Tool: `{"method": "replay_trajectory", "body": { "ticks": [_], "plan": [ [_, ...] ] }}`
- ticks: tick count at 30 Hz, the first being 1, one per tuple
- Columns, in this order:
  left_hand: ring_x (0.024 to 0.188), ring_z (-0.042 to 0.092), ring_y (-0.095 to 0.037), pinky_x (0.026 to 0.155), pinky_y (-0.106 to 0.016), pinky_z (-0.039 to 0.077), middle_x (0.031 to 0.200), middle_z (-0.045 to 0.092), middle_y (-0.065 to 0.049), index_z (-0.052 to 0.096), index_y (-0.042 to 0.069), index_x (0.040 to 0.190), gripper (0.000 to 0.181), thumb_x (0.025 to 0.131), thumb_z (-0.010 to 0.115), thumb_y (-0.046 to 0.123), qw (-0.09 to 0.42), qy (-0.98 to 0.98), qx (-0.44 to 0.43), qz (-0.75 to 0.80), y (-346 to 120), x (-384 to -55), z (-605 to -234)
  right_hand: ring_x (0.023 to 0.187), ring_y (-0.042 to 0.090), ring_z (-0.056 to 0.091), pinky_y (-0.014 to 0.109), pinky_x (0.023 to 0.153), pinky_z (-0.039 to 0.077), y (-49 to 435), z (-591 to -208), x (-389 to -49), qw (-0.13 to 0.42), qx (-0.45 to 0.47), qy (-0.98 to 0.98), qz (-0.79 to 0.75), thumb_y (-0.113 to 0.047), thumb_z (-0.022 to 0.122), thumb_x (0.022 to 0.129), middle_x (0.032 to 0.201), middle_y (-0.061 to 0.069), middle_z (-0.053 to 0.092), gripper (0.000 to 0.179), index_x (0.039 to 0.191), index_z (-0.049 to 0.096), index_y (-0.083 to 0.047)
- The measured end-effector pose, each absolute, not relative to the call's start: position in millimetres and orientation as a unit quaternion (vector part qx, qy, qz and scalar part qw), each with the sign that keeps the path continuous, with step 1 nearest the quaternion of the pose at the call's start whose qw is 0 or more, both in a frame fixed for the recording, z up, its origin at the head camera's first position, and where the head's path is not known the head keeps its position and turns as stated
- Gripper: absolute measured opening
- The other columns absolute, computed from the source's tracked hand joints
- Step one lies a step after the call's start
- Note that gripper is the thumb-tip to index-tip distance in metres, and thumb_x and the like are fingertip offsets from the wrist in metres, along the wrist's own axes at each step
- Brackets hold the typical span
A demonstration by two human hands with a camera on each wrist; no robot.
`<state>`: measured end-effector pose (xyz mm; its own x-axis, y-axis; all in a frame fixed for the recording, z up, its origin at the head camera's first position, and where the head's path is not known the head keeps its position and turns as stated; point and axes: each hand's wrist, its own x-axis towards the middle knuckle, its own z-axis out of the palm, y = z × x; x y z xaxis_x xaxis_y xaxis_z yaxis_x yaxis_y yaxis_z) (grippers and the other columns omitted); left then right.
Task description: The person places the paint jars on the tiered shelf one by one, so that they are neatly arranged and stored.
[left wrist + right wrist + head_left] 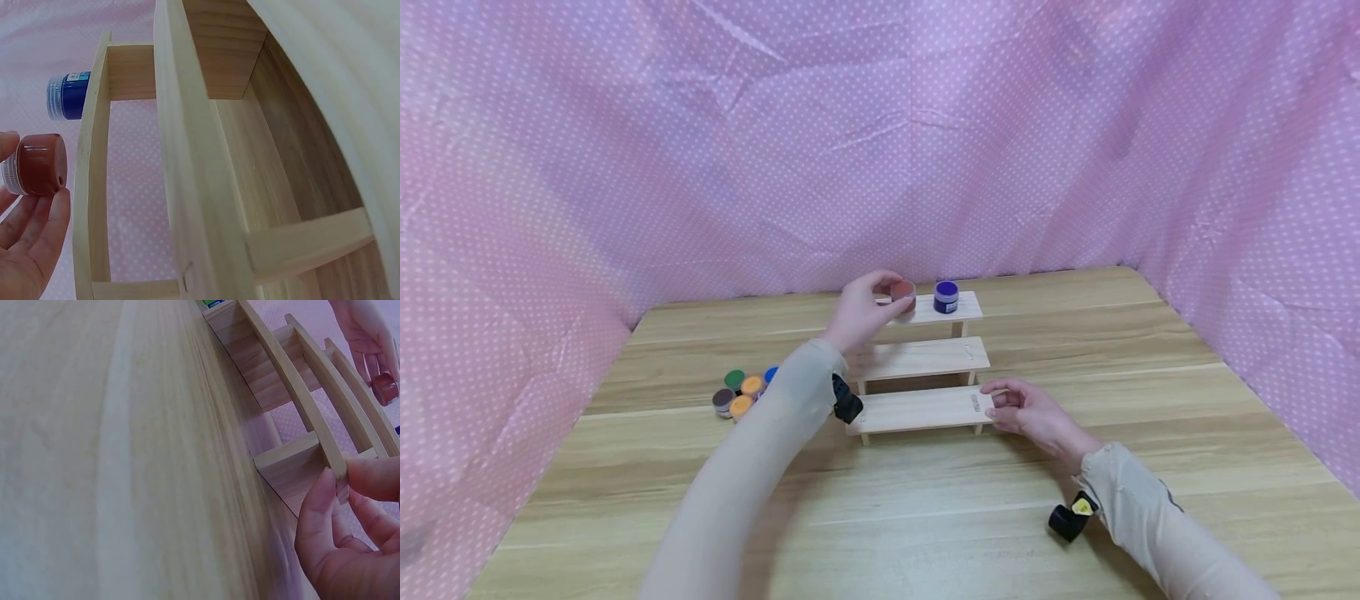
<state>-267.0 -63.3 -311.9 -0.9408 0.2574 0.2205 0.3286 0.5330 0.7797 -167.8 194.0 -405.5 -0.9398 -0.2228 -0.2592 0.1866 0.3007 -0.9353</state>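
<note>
One red-brown jar [903, 293] in the left hand [859, 313], a stand's end in the right

The left hand is partly open, thumb and fingers curved around the jar's side, pinching it above the top board of the wooden stand [921, 358]. To this hand's left and nearer the person, small jars [752, 386] cluster with green, orange, blue and dark lids, partly hidden by the sleeve [752, 467]. Just to its right, a blue-violet jar [947, 298] stands upright on the top board. Farther right and nearer the person, the right hand [1033, 419] is nearly closed, pinching the right end of the lowest board.

The left wrist view shows a gap between the red-brown jar's base and the board, plus the stand's underside and legs. The right wrist view shows the board's end between thumb and fingertip; from the head, only the contact there is plain.

Just beyond the left hand, the tabletop [925, 517] ends at the pink dotted curtain [775, 167]. Open room lies between the hands over the middle board, and tabletop extends right of the right hand and toward the person.
</note>
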Motion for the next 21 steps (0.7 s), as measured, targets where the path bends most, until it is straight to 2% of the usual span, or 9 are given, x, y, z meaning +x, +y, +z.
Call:
{"method": "replay_trajectory", "body": {
  "ticks": [11,21],
  "plan": [
    [0.103,0.059,-0.018,0.087,-0.030,0.052,0.111,0.064,-0.005,0.059,0.011,0.116,0.035,0.085,0.068,0.024,0.023,-0.886,-0.171,-0.431,-54,-275,-311,0.084,0.014,0.055,0.024,0.071,0.054,197,-407,-166,0.174,-0.036,0.784,-0.595,-0.003,0.064,0.082,0.099,0.010,0.054,0.041,0.120,0.051,0.000],
    [0.102,0.060,-0.016,0.085,-0.028,0.052,0.108,0.064,-0.003,0.060,0.011,0.115,0.033,0.086,0.067,0.025,0.011,-0.886,-0.174,-0.429,-49,-278,-313,0.087,0.014,0.054,0.024,0.074,0.054,193,-404,-165,0.175,-0.018,0.786,-0.592,0.002,0.060,0.085,0.103,0.012,0.053,0.043,0.126,0.045,0.004]
  ]
}}
